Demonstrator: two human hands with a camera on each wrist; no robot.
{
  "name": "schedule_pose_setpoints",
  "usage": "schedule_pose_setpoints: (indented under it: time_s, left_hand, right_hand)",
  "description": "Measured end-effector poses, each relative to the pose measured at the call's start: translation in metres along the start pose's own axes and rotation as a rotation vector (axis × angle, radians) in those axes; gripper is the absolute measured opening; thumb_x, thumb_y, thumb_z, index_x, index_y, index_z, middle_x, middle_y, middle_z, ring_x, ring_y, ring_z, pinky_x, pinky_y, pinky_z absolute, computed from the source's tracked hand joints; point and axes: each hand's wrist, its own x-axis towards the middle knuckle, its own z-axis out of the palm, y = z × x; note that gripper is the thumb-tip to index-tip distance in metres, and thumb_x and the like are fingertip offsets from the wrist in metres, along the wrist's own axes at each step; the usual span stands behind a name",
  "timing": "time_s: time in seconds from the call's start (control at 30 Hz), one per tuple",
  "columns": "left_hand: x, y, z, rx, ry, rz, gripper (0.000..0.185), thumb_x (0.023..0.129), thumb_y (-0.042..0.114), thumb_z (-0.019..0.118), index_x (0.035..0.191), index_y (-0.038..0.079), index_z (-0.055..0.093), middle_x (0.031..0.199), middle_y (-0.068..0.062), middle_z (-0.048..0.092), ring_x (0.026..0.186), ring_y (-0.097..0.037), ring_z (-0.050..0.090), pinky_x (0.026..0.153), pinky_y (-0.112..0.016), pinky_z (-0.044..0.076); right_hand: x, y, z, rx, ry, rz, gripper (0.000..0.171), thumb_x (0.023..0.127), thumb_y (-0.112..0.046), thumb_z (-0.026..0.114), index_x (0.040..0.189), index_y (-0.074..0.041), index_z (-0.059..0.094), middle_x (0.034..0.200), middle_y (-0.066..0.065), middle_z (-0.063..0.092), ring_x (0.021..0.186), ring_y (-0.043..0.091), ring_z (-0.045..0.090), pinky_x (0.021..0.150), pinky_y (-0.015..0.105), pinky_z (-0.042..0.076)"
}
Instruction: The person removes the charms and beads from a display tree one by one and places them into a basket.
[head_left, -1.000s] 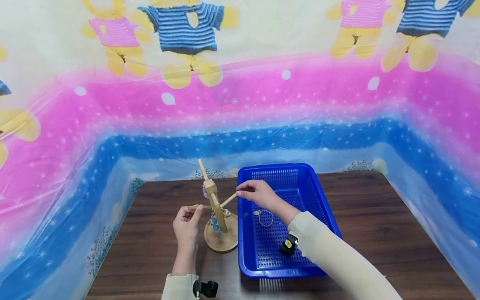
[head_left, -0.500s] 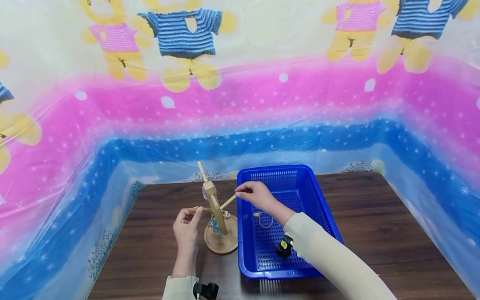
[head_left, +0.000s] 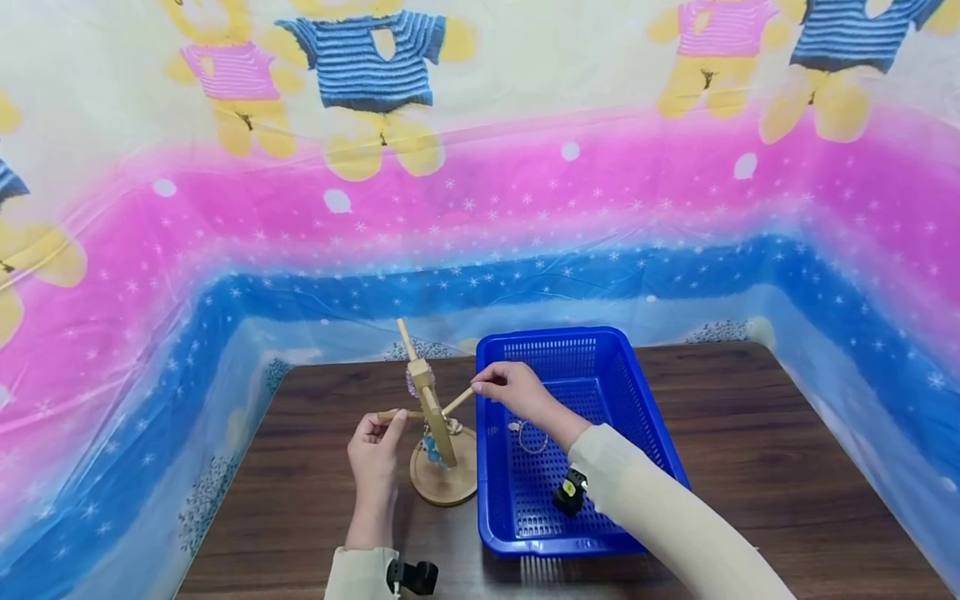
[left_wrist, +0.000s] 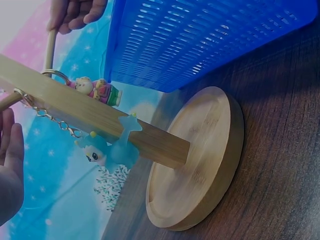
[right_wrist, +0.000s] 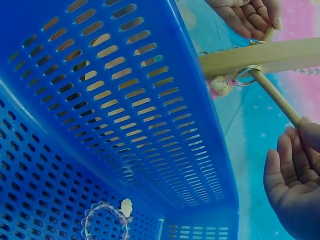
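Observation:
A wooden stand point(head_left: 435, 417) with a round base point(head_left: 444, 482) sits on the dark table, left of a blue basket point(head_left: 600, 400). My left hand point(head_left: 393, 419) pinches the tip of its left peg point(head_left: 388, 414). The right hand point(head_left: 480, 387) pinches the tip of the right peg point(head_left: 459, 402). In the left wrist view a blue charm point(left_wrist: 107, 150) and a pink doll charm point(left_wrist: 95, 90) hang from the stand's post point(left_wrist: 90, 114) on chains. A metal ring point(right_wrist: 247, 75) sits around the right peg point(right_wrist: 275, 97). A bead bracelet point(right_wrist: 105, 220) lies on the basket floor.
The basket point(right_wrist: 100, 125) stands close against the stand's base point(left_wrist: 200, 160). A patterned plastic sheet point(head_left: 480, 208) walls the table point(head_left: 750, 433) at the back and both sides. Bare table shows right of the basket and left of the stand.

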Motion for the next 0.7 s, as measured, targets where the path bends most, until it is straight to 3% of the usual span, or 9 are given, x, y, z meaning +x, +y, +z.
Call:
schedule_pose_setpoints:
  time_s: [0.27,0.5,0.7]
  left_hand:
    - [0.005,0.003,-0.001,-0.035,-0.029,-0.057,0.032,0.094,-0.004,0.067,0.070,0.015,0.058,0.071,0.012,0.072,0.065,0.000,0.071,0.070,-0.016,0.062]
    - [0.012,0.005,0.000,-0.062,-0.028,-0.143,0.033,0.095,-0.001,0.068,0.067,0.015,0.059,0.069,0.012,0.072,0.063,0.000,0.070,0.066,-0.015,0.062]
    - [0.016,0.007,0.004,-0.061,-0.058,-0.167,0.032,0.097,0.000,0.065,0.069,0.015,0.059,0.071,0.012,0.073,0.065,-0.002,0.072,0.070,-0.018,0.064]
  right_hand:
    - [-0.007,0.004,-0.003,0.014,-0.030,-0.029,0.015,0.100,-0.015,0.066,0.105,-0.005,0.075,0.103,0.017,0.074,0.086,0.021,0.065,0.071,0.023,0.055]
    - [-0.018,0.005,-0.003,-0.019,-0.080,-0.101,0.014,0.099,-0.013,0.067,0.102,-0.003,0.076,0.095,0.015,0.073,0.072,0.012,0.052,0.063,0.023,0.047]
    - [-0.026,0.009,-0.002,-0.036,-0.124,-0.156,0.014,0.099,-0.014,0.068,0.101,-0.003,0.076,0.096,0.014,0.073,0.072,0.008,0.053,0.061,0.017,0.046]
